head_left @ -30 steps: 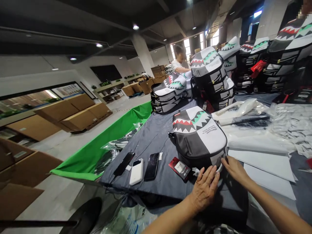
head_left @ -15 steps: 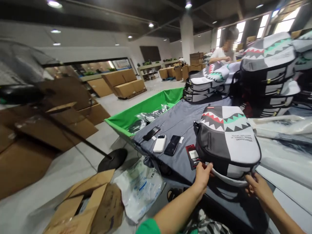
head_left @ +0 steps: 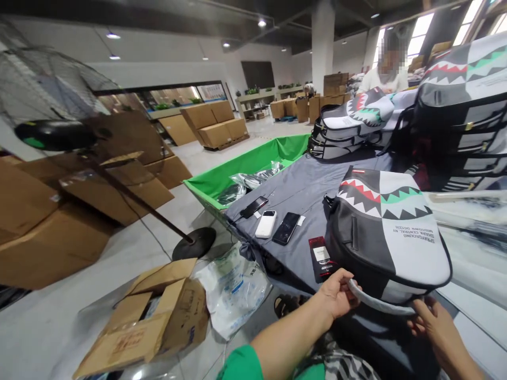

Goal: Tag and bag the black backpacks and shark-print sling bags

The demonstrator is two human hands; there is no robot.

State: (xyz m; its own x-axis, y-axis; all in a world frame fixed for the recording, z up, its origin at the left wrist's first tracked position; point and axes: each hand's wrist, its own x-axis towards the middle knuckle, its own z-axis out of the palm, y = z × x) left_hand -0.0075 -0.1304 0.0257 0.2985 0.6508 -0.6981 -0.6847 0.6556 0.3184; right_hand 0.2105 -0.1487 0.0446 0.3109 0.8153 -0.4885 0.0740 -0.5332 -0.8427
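Note:
A backpack in grey, black and white, with a red and green shark-tooth print, lies front side up on the table's near edge. Along its near end curves a light grey strap. My left hand closes around the left end of this strap. At the strap's right end, below the backpack's corner, my right hand pinches it with thumb and fingers; part of that grip is hidden. A red and black hang tag lies beside the backpack, just above my left hand.
Two dark phones and a white device lie left on the grey cloth. Stacked backpacks stand behind. A green bin, a fan stand and an opened carton are left. A person is across the table.
The view has shifted, so the backpack appears farther right and nearer. Both hands stay at the strap; my left hand has turned, showing more of its palm side.

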